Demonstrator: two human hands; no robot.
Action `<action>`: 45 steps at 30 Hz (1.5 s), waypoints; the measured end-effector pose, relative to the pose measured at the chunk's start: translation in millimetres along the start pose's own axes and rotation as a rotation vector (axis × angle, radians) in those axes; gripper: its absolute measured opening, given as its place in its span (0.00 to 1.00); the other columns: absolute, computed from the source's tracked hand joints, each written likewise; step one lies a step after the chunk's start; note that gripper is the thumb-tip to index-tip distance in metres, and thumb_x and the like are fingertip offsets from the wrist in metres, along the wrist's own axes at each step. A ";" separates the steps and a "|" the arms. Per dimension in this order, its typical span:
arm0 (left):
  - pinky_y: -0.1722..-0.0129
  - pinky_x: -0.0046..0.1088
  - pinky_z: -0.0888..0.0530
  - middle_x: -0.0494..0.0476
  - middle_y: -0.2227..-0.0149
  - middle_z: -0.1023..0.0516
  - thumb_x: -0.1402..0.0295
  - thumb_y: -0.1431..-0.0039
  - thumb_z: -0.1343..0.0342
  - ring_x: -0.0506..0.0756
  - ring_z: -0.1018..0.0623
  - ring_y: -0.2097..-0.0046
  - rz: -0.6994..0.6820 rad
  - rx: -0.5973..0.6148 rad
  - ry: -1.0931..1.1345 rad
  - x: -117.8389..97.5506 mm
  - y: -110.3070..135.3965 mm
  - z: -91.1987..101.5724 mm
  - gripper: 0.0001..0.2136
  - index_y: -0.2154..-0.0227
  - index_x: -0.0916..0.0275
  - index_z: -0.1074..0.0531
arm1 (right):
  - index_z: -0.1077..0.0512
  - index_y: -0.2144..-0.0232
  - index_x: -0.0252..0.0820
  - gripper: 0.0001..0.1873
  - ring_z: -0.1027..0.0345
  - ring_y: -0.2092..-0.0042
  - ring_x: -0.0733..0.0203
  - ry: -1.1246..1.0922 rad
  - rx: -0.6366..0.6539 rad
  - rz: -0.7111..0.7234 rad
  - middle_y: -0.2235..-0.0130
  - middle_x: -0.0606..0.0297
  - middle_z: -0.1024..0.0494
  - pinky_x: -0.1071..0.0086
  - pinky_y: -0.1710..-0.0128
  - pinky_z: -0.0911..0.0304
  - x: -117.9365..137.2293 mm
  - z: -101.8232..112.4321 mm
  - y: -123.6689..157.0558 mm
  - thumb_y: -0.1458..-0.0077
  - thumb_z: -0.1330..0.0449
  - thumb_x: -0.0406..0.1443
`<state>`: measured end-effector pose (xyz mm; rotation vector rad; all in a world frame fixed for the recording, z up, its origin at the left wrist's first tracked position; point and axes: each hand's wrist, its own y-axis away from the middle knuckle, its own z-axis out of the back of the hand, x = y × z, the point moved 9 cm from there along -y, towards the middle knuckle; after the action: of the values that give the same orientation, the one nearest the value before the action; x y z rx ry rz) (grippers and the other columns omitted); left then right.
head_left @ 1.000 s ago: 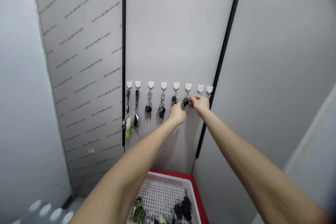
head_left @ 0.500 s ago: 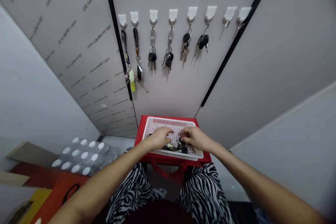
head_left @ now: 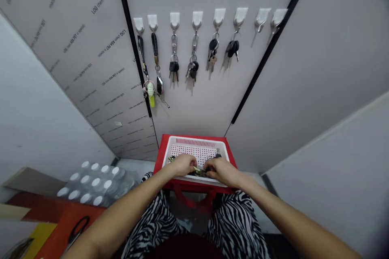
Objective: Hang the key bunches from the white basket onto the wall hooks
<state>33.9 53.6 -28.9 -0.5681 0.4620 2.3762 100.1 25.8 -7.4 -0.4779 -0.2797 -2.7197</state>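
Observation:
A white plastic basket (head_left: 194, 141) with a perforated floor holds several keys (head_left: 199, 173) along its near side. My left hand (head_left: 183, 164) reaches in from the left, its fingers curled and closed on keys near the middle. From the right comes my right hand (head_left: 223, 170), with thumb and fingertips pinched on dark-headed keys. Both hands hide part of the pile. More keys peek out by the basket's left wall, and a dark bunch of keys (head_left: 218, 154) lies beyond my right hand. The basket rests on a red box-like bag (head_left: 159, 153) with a hanging strap.
White adhesive hooks (head_left: 197, 17) line the panel ahead; key bunches (head_left: 174, 66) hang from several, and the two rightmost hooks (head_left: 261, 18) carry nothing. At left are white-capped bottles (head_left: 95, 182) and black-handled scissors (head_left: 79, 226) on an orange surface. A wall stands at right.
Both hands have moved lower toward the near side of the basket and closer together over the keys. The basket has shifted slightly left in view, uncovering a bunch at its right.

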 end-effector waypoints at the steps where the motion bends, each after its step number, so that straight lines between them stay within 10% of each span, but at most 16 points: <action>1: 0.75 0.19 0.39 0.51 0.77 0.30 0.73 0.62 0.54 0.48 0.34 0.75 -0.004 0.000 0.002 -0.4 -0.3 0.0 0.10 0.73 0.63 0.32 | 0.31 0.74 0.41 0.10 0.40 0.75 0.67 -0.009 -0.029 -0.003 0.77 0.66 0.29 0.76 0.76 0.50 -1.9 2.6 -1.2 0.61 0.50 0.33; 11: 0.76 0.18 0.39 0.50 0.79 0.29 0.77 0.63 0.57 0.46 0.34 0.77 -0.037 0.066 0.050 -5.8 -2.4 -4.6 0.11 0.77 0.64 0.31 | 0.33 0.70 0.39 0.13 0.38 0.70 0.65 0.049 -0.237 -0.133 0.70 0.62 0.29 0.74 0.69 0.47 -38.3 56.3 -4.6 0.57 0.54 0.33; 26: 0.67 0.22 0.37 0.54 0.68 0.29 0.75 0.61 0.57 0.50 0.32 0.67 -0.187 -0.093 0.012 -44.3 -13.9 3.0 0.15 0.67 0.62 0.34 | 0.33 0.80 0.40 0.10 0.42 0.66 0.59 0.322 -0.146 -0.051 0.73 0.62 0.30 0.63 0.64 0.55 -21.8 25.7 -8.1 0.56 0.53 0.33; 39: 0.65 0.25 0.37 0.56 0.65 0.31 0.69 0.60 0.51 0.50 0.33 0.65 -0.137 -0.366 0.527 -47.5 -30.7 56.0 0.15 0.65 0.66 0.36 | 0.39 0.80 0.37 0.10 0.44 0.78 0.70 -0.640 -0.454 -0.108 0.81 0.70 0.37 0.75 0.76 0.47 -42.5 93.4 -3.3 0.59 0.52 0.39; 45: 0.72 0.23 0.36 0.54 0.76 0.30 0.73 0.57 0.56 0.47 0.33 0.74 -0.215 -0.436 0.735 -89.8 -64.7 107.4 0.09 0.72 0.69 0.34 | 0.39 0.82 0.36 0.09 0.46 0.82 0.72 -0.800 -0.747 -0.106 0.85 0.72 0.39 0.76 0.80 0.46 -51.4 180.7 -0.4 0.62 0.49 0.39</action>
<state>109.4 104.6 95.5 -1.6212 0.1618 2.0003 197.4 88.2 140.7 -1.7811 0.5621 -2.5036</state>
